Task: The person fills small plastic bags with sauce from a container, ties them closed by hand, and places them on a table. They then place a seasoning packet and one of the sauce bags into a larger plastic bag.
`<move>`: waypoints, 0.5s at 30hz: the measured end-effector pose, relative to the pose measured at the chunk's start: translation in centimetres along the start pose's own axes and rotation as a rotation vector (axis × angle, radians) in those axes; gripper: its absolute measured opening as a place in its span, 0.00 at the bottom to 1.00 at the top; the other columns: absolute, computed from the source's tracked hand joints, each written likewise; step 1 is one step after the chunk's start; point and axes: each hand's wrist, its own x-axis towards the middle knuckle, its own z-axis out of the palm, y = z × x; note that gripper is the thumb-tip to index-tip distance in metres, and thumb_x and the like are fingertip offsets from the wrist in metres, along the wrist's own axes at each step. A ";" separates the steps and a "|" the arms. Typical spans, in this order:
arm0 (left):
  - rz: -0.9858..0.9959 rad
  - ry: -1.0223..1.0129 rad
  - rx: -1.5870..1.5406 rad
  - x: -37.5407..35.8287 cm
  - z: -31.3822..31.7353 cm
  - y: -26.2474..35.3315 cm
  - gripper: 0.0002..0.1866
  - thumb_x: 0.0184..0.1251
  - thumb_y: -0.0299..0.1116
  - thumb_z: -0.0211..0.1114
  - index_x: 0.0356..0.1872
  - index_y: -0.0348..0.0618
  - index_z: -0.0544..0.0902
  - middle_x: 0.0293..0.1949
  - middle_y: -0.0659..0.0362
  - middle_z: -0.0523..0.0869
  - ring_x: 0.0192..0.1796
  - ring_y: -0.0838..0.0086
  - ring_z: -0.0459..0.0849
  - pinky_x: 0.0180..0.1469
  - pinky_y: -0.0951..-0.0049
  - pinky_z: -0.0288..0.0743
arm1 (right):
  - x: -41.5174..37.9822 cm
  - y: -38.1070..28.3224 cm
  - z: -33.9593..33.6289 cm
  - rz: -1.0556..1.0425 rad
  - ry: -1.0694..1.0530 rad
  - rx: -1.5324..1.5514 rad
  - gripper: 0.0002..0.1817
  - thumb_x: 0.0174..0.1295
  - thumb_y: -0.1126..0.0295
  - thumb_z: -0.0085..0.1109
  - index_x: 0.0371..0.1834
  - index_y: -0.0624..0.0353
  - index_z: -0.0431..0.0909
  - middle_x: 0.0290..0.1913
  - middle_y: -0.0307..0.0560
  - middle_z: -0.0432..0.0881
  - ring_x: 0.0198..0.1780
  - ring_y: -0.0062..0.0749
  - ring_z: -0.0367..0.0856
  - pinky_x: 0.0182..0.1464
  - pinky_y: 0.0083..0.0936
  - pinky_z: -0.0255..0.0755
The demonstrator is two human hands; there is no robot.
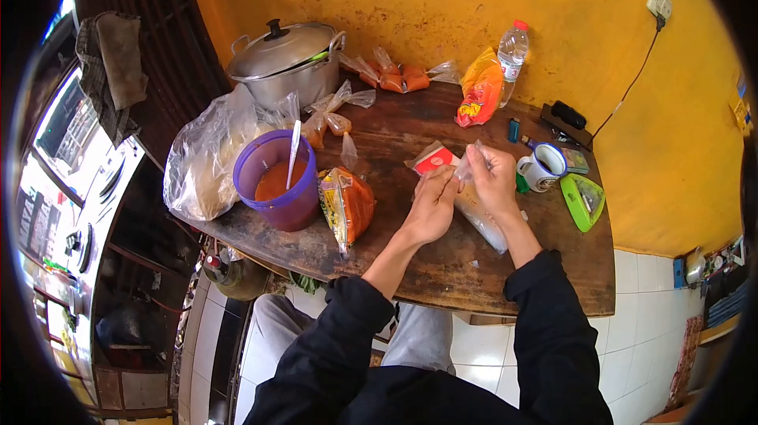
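Note:
Both my hands are together over the wooden table [379,168], working on a thin clear plastic bag [467,163]. My right hand [493,182] is closed around the upper part of the bag. The fingers of my left hand [433,205] are pressed together against its lower part, partly hiding it. Below my hands lies a flat whitish plastic packet [483,223], perhaps a stack of bags. Just behind my left hand is a red and white packet [434,159]. To the left stands a purple tub [276,208] of orange-red sauce with a white-handled spoon [294,148].
Filled sauce bags [391,77] lie along the wall beside a lidded metal pot [288,69]. An orange snack packet [347,204] and a large clear bag [209,156] flank the tub. Right: a water bottle [512,58], an enamel mug [543,166], a green container [583,202].

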 end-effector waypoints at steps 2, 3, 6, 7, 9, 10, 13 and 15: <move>0.114 -0.020 -0.007 -0.7 0.1 0.5 0.13 0.69 0.31 0.44 0.43 0.32 0.74 0.39 0.58 0.73 0.41 0.78 0.69 0.46 0.81 0.63 | 0.9 1.4 -0.4 -0.034 0.090 -0.092 0.20 0.62 0.64 0.52 0.13 0.63 0.71 0.11 0.36 0.68 0.16 0.15 0.61 0.19 0.20 0.55; 0.151 -0.027 -0.008 -1.0 0.1 0.8 0.14 0.70 0.31 0.43 0.44 0.32 0.74 0.34 0.61 0.73 0.35 0.84 0.71 0.40 0.85 0.66 | 1.1 1.8 -0.5 -0.029 0.092 -0.087 0.20 0.62 0.64 0.52 0.13 0.63 0.71 0.11 0.36 0.68 0.16 0.15 0.61 0.19 0.20 0.55; -0.057 -0.134 -0.321 -2.4 0.5 3.5 0.14 0.71 0.31 0.42 0.43 0.35 0.75 0.25 0.65 0.70 0.26 0.88 0.66 0.29 0.88 0.61 | 1.2 2.3 -0.7 -0.005 0.089 -0.197 0.22 0.61 0.64 0.52 0.12 0.65 0.69 0.10 0.39 0.64 0.15 0.16 0.59 0.19 0.22 0.54; -0.146 -0.143 -0.384 -2.7 0.5 3.9 0.14 0.71 0.31 0.41 0.43 0.35 0.75 0.24 0.66 0.69 0.24 0.88 0.64 0.27 0.87 0.59 | 1.2 2.2 -0.8 -0.006 0.094 -0.200 0.22 0.61 0.64 0.52 0.12 0.65 0.69 0.10 0.39 0.64 0.15 0.16 0.59 0.19 0.22 0.54; -0.234 -0.149 -0.450 -2.7 0.4 4.2 0.14 0.71 0.32 0.41 0.43 0.36 0.75 0.22 0.68 0.69 0.21 0.87 0.63 0.25 0.86 0.57 | 1.1 2.0 -0.8 0.042 0.056 -0.233 0.22 0.62 0.63 0.50 0.11 0.64 0.69 0.11 0.37 0.66 0.16 0.16 0.59 0.20 0.21 0.55; -0.218 -0.125 -0.508 -2.5 0.3 4.3 0.14 0.71 0.32 0.40 0.40 0.37 0.75 0.20 0.67 0.69 0.21 0.86 0.64 0.25 0.86 0.57 | 1.1 2.2 -0.7 0.041 0.053 -0.234 0.22 0.62 0.63 0.50 0.11 0.64 0.69 0.11 0.37 0.66 0.16 0.16 0.59 0.20 0.21 0.55; -0.153 -0.021 -0.600 -1.4 -1.0 4.6 0.13 0.71 0.32 0.40 0.34 0.39 0.74 0.22 0.64 0.73 0.22 0.82 0.67 0.26 0.84 0.60 | 1.1 2.4 -0.2 0.041 0.011 -0.009 0.16 0.64 0.64 0.47 0.23 0.63 0.75 0.17 0.36 0.73 0.21 0.15 0.64 0.23 0.19 0.58; -0.076 0.172 -0.713 0.2 -1.6 5.2 0.13 0.70 0.32 0.39 0.26 0.44 0.69 0.37 0.54 0.81 0.31 0.76 0.74 0.35 0.77 0.69 | 0.6 1.2 0.2 0.047 -0.135 0.326 0.13 0.65 0.66 0.42 0.43 0.62 0.74 0.27 0.38 0.78 0.28 0.16 0.69 0.29 0.17 0.62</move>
